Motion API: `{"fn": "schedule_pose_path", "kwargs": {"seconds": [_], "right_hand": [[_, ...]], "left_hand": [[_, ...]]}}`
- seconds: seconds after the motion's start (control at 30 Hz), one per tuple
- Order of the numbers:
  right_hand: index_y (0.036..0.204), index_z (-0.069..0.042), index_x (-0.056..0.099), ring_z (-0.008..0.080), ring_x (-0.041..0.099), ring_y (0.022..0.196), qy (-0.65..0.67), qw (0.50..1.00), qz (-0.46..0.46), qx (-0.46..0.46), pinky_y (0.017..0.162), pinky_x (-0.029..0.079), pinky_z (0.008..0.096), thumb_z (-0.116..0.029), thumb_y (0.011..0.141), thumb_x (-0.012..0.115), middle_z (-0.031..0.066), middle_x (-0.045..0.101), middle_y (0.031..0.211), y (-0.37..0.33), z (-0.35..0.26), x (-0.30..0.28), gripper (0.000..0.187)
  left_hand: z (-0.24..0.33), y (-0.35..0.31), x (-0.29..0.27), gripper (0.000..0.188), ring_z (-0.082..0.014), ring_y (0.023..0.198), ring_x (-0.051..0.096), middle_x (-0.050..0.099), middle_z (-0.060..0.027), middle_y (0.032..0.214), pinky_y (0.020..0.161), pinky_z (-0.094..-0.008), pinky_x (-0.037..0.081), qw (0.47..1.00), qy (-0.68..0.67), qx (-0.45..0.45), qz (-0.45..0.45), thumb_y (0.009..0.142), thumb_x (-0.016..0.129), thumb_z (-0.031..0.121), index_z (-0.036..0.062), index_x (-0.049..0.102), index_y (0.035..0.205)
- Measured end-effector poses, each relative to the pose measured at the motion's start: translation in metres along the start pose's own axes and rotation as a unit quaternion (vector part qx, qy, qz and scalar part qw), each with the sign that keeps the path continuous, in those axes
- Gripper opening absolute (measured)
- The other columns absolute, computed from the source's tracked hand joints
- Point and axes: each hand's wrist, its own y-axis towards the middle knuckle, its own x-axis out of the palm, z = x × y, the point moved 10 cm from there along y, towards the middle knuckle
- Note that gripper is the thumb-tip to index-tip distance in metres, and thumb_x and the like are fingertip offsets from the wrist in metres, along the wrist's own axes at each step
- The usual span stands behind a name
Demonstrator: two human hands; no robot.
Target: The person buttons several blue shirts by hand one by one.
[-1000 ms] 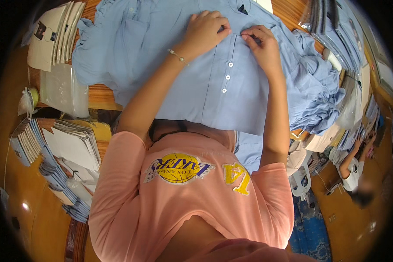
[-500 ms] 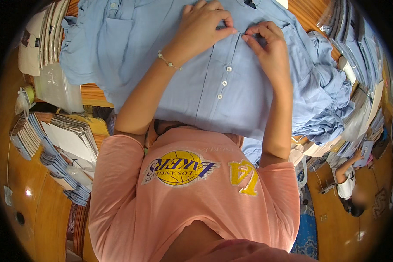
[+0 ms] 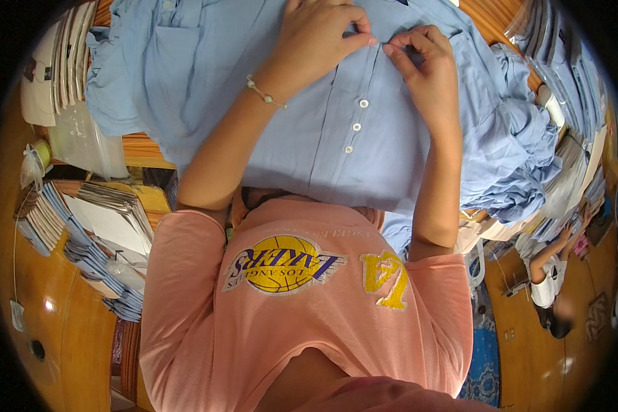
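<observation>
A light blue button-up shirt (image 3: pixel 288 151) lies spread in front of me, its front facing up. Down its placket runs a line of white buttons (image 3: pixel 356 127), three of them plainly visible. My left hand (image 3: pixel 323 34) pinches the placket's edge higher up, thumb against fingers. Just right of it, my right hand (image 3: pixel 429 69) grips the same edge between thumb and forefinger. The fingertips of both hands nearly meet there; any button between them is too small to make out. Toward the left, a chest pocket (image 3: pixel 178 51) shows on blue cloth.
Bunched blue garments (image 3: pixel 515 172) lie at the right. Packed folded shirts stand at the far left (image 3: pixel 62 62) and far right (image 3: pixel 563 75). Clear plastic bags (image 3: pixel 86 141) hang by the wooden table edge (image 3: pixel 144 151). Another person (image 3: pixel 546 285) works at the right.
Both hands stay pinched at the placket and have come slightly closer together. The view has shifted a little. The other person's arms have moved.
</observation>
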Motion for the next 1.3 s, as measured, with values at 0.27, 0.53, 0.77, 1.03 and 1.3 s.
{"fn": "schedule_pose_path", "kwargs": {"seconds": [0.27, 0.53, 0.77, 1.03, 1.3], "right_hand": [[0.08, 0.0, 0.065, 0.0179, 0.054, 0.079, 0.038, 0.999, -0.008, 0.023, 0.073, 0.044, 0.027, -0.006, 0.073, 0.071, 0.0055, 0.055, 0.082, 0.0, 0.009, 0.004, 0.011], [0.081, 0.0, 0.064, 0.0184, 0.054, 0.08, 0.031, 0.999, 0.007, 0.018, 0.073, 0.044, 0.0275, -0.005, 0.073, 0.07, 0.006, 0.056, 0.083, -0.001, 0.009, 0.002, 0.011], [0.085, -0.002, 0.065, 0.0237, 0.055, 0.079, -0.005, 0.99, 0.1, -0.102, 0.073, 0.043, 0.0308, -0.001, 0.074, 0.064, 0.008, 0.06, 0.085, -0.033, -0.022, -0.021, 0.011], [0.099, -0.007, 0.065, 0.0234, 0.053, 0.111, -0.1, 0.988, 0.002, -0.12, 0.091, 0.039, 0.0401, -0.014, 0.078, 0.063, 0.0074, 0.061, 0.108, -0.073, -0.023, 0.014, 0.023], [0.092, -0.009, 0.068, 0.0252, 0.05, 0.082, -0.041, 0.988, 0.137, -0.055, 0.076, 0.04, 0.0354, -0.011, 0.077, 0.065, 0.0055, 0.059, 0.092, -0.049, -0.002, -0.018, 0.015]], "left_hand": [[0.0, -0.001, -0.002, 0.013, -0.026, 0.091, 0.049, 0.057, -0.0067, 0.089, 0.08, -0.039, 0.034, 1.0, -0.005, -0.008, 0.006, 0.075, 0.068, 0.021, 0.0093, 0.064, 0.075], [0.006, -0.008, -0.01, 0.012, -0.0239, 0.094, 0.05, 0.057, -0.004, 0.091, 0.081, -0.0382, 0.035, 0.996, 0.002, 0.047, 0.078, 0.075, 0.067, 0.021, 0.0113, 0.062, 0.081], [0.084, -0.141, 0.053, 0.04, -0.0223, 0.121, 0.043, 0.05, -0.0105, 0.124, 0.1, -0.0459, 0.027, 0.977, -0.002, 0.21, -0.044, 0.079, 0.059, 0.025, 0.009, 0.056, 0.116], [0.081, -0.166, 0.084, 0.055, -0.0221, 0.131, 0.033, 0.044, -0.0101, 0.135, 0.107, -0.0499, 0.012, 0.961, 0.126, 0.223, -0.099, 0.081, 0.054, 0.036, 0.0084, 0.049, 0.127], [0.081, -0.163, 0.082, 0.056, -0.0214, 0.133, 0.031, 0.037, -0.0106, 0.141, 0.108, -0.0489, 0.011, 0.963, 0.12, 0.214, -0.114, 0.081, 0.052, 0.033, 0.0076, 0.045, 0.131]]}}
